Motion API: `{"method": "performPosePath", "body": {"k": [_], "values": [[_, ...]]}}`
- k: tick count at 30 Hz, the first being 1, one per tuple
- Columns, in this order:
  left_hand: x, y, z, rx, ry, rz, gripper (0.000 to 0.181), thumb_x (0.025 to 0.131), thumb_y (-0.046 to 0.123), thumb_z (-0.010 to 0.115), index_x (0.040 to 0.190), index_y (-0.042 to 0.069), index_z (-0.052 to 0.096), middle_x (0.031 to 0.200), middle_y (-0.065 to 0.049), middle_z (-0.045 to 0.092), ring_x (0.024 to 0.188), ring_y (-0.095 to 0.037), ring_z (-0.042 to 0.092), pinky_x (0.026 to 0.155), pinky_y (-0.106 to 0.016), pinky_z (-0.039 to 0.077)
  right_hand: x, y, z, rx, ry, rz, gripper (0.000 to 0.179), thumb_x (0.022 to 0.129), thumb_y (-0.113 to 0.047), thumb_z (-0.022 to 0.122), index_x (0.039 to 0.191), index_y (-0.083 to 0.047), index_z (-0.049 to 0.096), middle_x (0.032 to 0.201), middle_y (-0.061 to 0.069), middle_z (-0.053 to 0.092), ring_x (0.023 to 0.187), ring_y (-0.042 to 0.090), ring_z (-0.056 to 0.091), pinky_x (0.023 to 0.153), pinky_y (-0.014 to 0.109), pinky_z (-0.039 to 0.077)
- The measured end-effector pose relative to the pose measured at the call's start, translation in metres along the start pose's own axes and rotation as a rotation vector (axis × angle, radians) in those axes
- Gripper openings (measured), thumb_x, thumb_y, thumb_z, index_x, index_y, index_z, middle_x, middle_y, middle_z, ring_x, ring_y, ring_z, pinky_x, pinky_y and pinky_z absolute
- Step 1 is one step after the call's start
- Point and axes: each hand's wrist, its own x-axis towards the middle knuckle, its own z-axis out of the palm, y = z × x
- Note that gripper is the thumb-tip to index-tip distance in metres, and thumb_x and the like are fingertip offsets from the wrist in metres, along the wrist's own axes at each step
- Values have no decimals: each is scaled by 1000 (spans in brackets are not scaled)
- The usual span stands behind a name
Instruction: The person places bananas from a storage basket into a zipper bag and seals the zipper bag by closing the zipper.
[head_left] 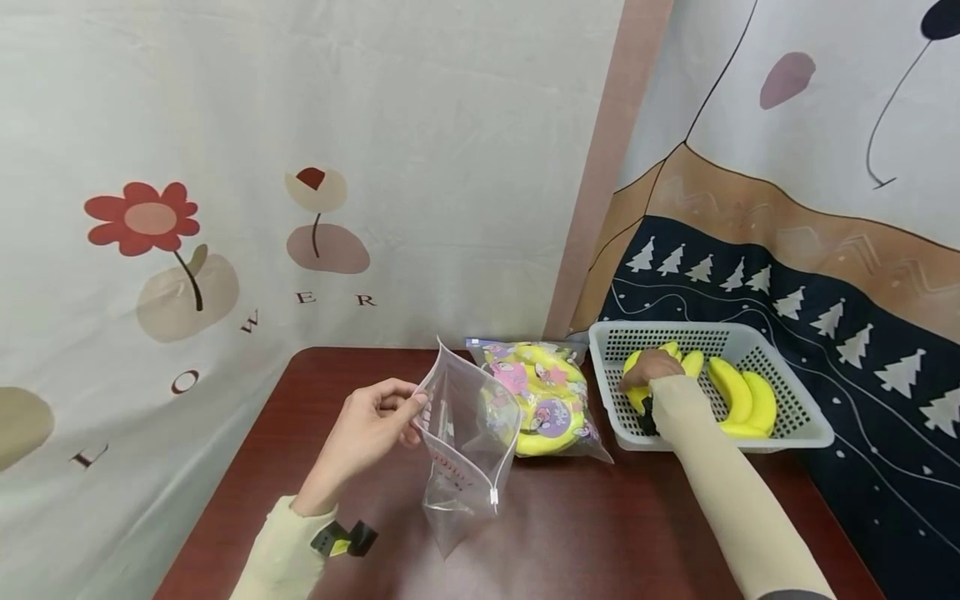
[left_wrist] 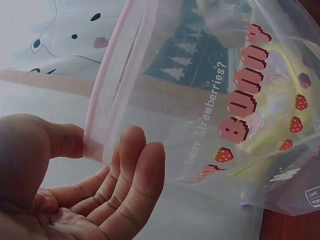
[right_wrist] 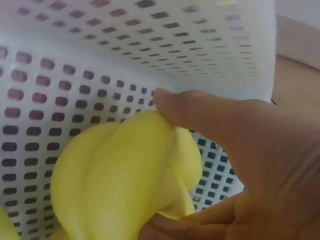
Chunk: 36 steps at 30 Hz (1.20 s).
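Soft light, glints on bag (head_left: 468, 450)

A pale grey-white printed cloth (head_left: 465, 142) backs the room, its red-petaled flower print (head_left: 150, 218) at 9 o'clock and a beige-and-red bud print (head_left: 317, 192) at 10. Dark capital letters (head_left: 305, 297) L, O, W, E and R climb from 8 to 9 o'clock. A straight dusty-pink band (head_left: 637, 50) slants down from 1 o'clock; at 2, a mauve teardrop print (head_left: 786, 82) hangs above a tan mountain print (head_left: 723, 196). At 3 o'clock, a navy-blue printed panel (head_left: 900, 533) carries 10 white tree prints (head_left: 903, 372). A glossy reddish-brown table (head_left: 600, 533) spreads across 6 o'clock under soft, even light.
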Motion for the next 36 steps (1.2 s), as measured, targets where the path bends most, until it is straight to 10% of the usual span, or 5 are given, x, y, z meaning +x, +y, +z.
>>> {"method": "performPosePath", "body": {"k": [36], "values": [[4,-6,-2,-13,-11,-6,22,98,15,69,113,-1,69,82,-17,72,61,-23,71,62,-40,63,-19,59,-34,505,-232,-176,75,93,-46,68,141,7,45,122,19,58,117,40,61,96,51,57]]}}
